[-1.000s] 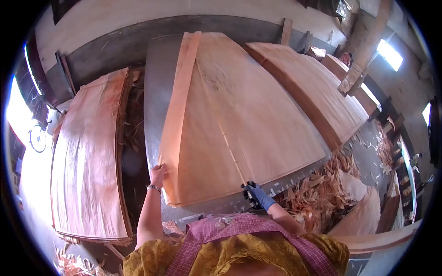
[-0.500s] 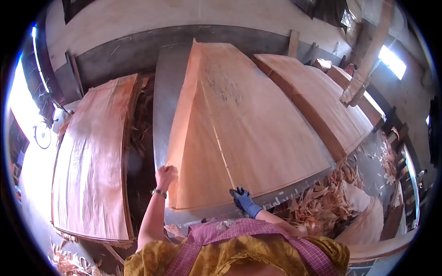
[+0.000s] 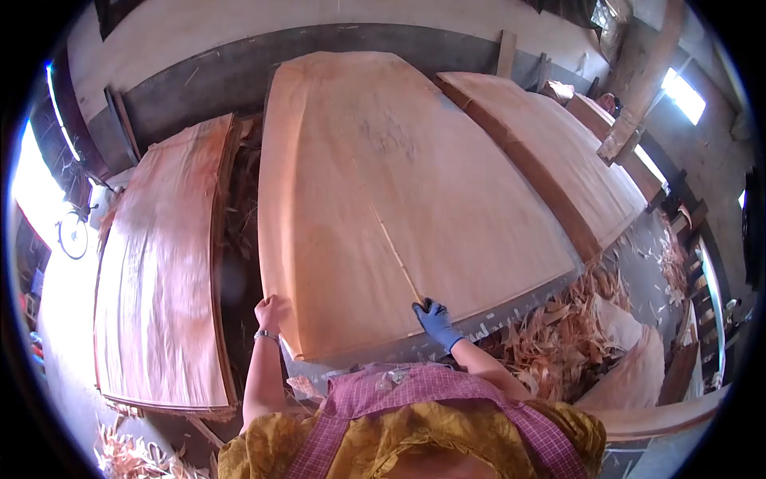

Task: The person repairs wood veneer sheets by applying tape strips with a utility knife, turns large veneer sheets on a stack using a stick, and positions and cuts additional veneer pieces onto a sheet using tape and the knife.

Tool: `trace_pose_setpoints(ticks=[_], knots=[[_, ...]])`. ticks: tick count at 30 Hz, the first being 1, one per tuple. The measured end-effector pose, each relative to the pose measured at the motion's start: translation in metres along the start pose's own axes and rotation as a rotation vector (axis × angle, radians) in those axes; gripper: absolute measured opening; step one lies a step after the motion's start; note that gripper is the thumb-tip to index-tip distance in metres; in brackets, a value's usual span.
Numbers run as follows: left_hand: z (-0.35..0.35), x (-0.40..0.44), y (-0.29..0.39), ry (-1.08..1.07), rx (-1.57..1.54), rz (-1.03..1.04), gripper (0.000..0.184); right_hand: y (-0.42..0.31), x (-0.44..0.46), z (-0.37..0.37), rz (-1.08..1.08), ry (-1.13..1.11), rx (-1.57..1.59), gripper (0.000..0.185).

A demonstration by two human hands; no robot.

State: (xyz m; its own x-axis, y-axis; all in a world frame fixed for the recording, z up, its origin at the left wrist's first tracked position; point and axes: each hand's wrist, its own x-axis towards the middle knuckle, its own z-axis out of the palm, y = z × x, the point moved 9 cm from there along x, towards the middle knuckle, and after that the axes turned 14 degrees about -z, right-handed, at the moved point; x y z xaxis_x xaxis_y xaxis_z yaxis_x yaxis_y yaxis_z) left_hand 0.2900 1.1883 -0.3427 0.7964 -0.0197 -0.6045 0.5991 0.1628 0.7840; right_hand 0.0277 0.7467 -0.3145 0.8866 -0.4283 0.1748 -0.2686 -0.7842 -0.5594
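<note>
A large thin wood veneer sheet (image 3: 447, 191) covers the middle surface, its left side raised in a lighter orange fold. My bare left hand (image 3: 271, 310), with a watch at the wrist, is closed on the sheet's near left edge. My right hand (image 3: 435, 318) wears a blue-grey glove and is wrapped round the near end of a thin bamboo stick (image 3: 391, 246). The stick slants away to the upper left over the sheet, and its far part is hard to make out.
A veneer stack (image 3: 163, 271) lies to the left and another stack (image 3: 550, 152) to the right. Veneer scraps (image 3: 558, 343) pile up at the near right. A wooden post (image 3: 642, 88) stands at the upper right, and a bicycle wheel (image 3: 73, 235) shows at far left.
The sheet's left part has spread outward to the left, covering the grey strip there. My left hand has moved slightly left with the edge. My gloved right hand has shifted with the stick.
</note>
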Motion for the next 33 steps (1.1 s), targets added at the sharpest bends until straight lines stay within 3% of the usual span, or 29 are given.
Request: trace_pose_setpoints(ticks=[2, 5, 11, 13, 14, 17, 18, 21, 23, 27, 31, 32, 33], knots=[[-0.011, 0.006, -0.001, 0.084, 0.051, 0.017, 0.019, 0.011, -0.003, -0.009, -0.017, 0.008, -0.135, 0.056], [-0.031, 0.033, -0.007, 0.191, 0.113, 0.043, 0.021, 0.036, -0.022, -0.031, 0.031, 0.103, -0.169, 0.051], [-0.048, 0.018, -0.012, 0.244, 0.255, -0.064, 0.023, 0.133, -0.043, -0.073, 0.197, -0.010, -0.232, 0.048], [-0.055, 0.013, -0.026, 0.195, 0.294, -0.127, 0.022, 0.160, -0.044, -0.096, 0.246, 0.001, -0.262, 0.053], [-0.062, 0.012, -0.031, 0.229, 0.350, -0.136, 0.022, 0.165, -0.045, -0.107, 0.170, 0.112, -0.258, 0.063], [-0.080, 0.018, -0.049, 0.333, 0.522, -0.172, 0.021, 0.160, -0.040, -0.132, 0.374, -0.101, -0.312, 0.080], [-0.065, -0.020, -0.031, 0.408, 0.653, -0.168, 0.024, 0.176, -0.035, -0.121, 0.266, -0.057, -0.273, 0.083], [-0.066, -0.016, -0.063, 0.254, 0.394, -0.237, 0.024, 0.191, -0.031, -0.121, 0.297, -0.213, -0.286, 0.082], [-0.076, 0.009, -0.093, 0.154, 0.644, -0.125, 0.022, 0.200, -0.034, -0.138, 0.291, -0.118, -0.285, 0.074], [-0.071, -0.021, -0.141, 0.216, 0.295, -0.261, 0.016, 0.247, -0.027, -0.162, 0.292, -0.113, -0.330, 0.064], [-0.037, -0.059, -0.119, 0.361, 0.376, -0.135, 0.017, 0.263, -0.012, -0.177, 0.204, -0.053, -0.350, 0.053], [-0.028, -0.042, -0.127, 0.207, 0.242, -0.175, 0.017, 0.267, -0.005, -0.178, 0.188, -0.001, -0.331, 0.046], [-0.025, -0.048, -0.118, 0.298, 0.335, -0.156, 0.016, 0.269, -0.001, -0.179, 0.205, -0.008, -0.328, 0.046]])
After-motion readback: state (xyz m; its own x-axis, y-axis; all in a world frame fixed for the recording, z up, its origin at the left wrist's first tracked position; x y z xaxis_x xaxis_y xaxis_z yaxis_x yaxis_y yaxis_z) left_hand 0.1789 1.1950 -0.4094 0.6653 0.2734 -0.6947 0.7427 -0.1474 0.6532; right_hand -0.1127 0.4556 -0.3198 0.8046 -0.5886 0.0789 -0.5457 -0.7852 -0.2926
